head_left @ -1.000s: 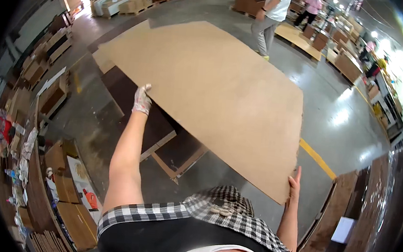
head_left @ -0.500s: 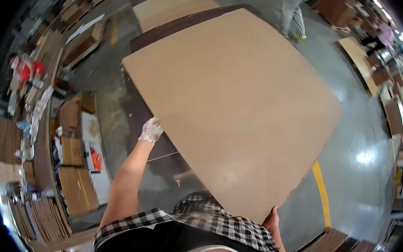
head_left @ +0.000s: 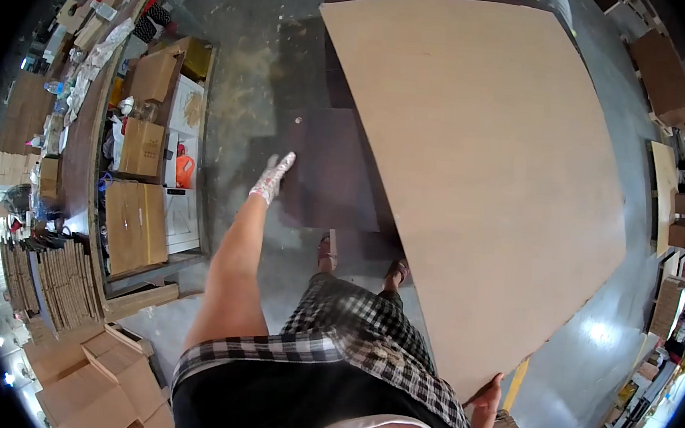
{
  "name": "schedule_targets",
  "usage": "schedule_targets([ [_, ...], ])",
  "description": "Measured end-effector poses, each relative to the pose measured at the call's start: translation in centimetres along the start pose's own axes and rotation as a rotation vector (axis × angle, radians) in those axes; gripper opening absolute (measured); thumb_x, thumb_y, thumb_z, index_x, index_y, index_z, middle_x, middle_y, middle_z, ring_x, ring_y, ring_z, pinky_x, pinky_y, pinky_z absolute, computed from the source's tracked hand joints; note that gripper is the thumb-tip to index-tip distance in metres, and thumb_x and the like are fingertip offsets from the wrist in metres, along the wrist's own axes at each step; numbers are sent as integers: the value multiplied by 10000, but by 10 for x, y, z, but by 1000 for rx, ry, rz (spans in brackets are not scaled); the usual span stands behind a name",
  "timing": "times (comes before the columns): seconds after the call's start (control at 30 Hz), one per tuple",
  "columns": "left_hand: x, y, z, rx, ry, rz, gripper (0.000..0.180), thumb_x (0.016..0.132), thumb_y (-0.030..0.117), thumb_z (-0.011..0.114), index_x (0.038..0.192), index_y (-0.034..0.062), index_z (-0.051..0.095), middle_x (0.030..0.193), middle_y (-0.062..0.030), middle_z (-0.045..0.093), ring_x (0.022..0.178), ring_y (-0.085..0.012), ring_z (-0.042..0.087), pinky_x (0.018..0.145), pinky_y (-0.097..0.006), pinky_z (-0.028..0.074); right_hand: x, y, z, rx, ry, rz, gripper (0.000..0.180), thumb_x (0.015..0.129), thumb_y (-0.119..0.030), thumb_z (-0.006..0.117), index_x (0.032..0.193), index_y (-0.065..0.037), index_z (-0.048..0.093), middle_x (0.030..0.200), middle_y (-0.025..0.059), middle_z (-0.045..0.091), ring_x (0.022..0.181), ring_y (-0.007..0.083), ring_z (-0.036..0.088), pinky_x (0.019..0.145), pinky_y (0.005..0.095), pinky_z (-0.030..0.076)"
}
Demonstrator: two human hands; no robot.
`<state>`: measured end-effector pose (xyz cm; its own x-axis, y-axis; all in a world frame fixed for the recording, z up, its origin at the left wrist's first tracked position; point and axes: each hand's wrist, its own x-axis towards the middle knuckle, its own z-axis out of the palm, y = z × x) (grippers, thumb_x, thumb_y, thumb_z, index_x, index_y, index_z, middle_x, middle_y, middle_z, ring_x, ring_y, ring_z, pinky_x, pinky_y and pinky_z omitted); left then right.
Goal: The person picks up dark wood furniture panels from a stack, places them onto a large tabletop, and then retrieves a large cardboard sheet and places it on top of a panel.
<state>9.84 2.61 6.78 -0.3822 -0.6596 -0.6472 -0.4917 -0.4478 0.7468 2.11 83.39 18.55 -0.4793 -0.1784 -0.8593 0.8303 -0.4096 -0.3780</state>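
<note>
Large tan cardboard sheet [head_left: 482,177] tilted over the concrete floor [head_left: 248,86], right hand [head_left: 488,391] clamped on its near corner, gloved left hand [head_left: 271,178] free, fingers spread apart, over dark boards [head_left: 338,173].

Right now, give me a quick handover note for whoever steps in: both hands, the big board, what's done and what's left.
Left hand: gloved, stretched out, free of the board, holding nothing.
Right hand: bare, grip on the near lower corner of the large tan board; it alone carries the sheet.
Board: tilted on the person's right, over dark sheets lying on the concrete floor.
Done: board is lifted off the floor.
Left: likely get the left hand onto its edge, then set it down; where is not shown.
</note>
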Motion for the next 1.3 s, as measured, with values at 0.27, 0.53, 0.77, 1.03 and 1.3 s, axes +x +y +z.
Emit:
schedule_targets([
  [0.27, -30, 16, 22, -340, -248, -71, 964, 686, 324, 794, 1415, 11, 248, 1308, -140, 475, 1169, -250, 491, 978, -383, 411, -25, -2, 49, -75, 131, -52, 578, 954, -514, 325, 1368, -114, 377, 1380, 75, 436, 1241, 306, 425, 1023, 505, 343],
  [0.53, -94, 34, -12, -274, -265, 102, 626, 744, 168, 718, 1276, -27, 451, 1130, -102, 593, 1036, -201, 557, 921, -320, 423, -5, 71, 138, 60, 81, -86, 595, 960, -517, 287, 1399, -116, 323, 1433, 72, 362, 1298, 312, 349, 1061, 511, 282],
  [0.77, -110, -16, -87, -349, -129, 54, 657, 749, 173, 698, 1296, -43, 406, 1104, -118, 594, 1046, -224, 550, 920, -343, 433, 51, 155, 199, 115, -121, -21, 669, 938, -582, 240, 1422, -121, 276, 1479, 49, 286, 1342, 305, 279, 1092, 509, 216],
  [1.03, -137, -31, -113, -541, -215, -54, 487, 769, 182, 659, 1179, -33, 510, 1085, -141, 603, 969, -269, 599, 899, -388, 468, 162, 203, 198, -336, -131, 19, 547, 912, -462, 462, 1252, -33, 444, 1257, 177, 507, 1098, 319, 508, 861, 464, 422],
  [1.3, -120, -52, -128, -482, -154, -82, 376, 795, 227, 634, 1085, -9, 595, 1012, -111, 636, 939, -237, 604, 859, -361, 480, 111, 185, 365, -1175, -256, -236, 403, 921, -350, 508, 894, 40, 602, 763, 106, 642, 650, 162, 607, 604, 278, 498],
])
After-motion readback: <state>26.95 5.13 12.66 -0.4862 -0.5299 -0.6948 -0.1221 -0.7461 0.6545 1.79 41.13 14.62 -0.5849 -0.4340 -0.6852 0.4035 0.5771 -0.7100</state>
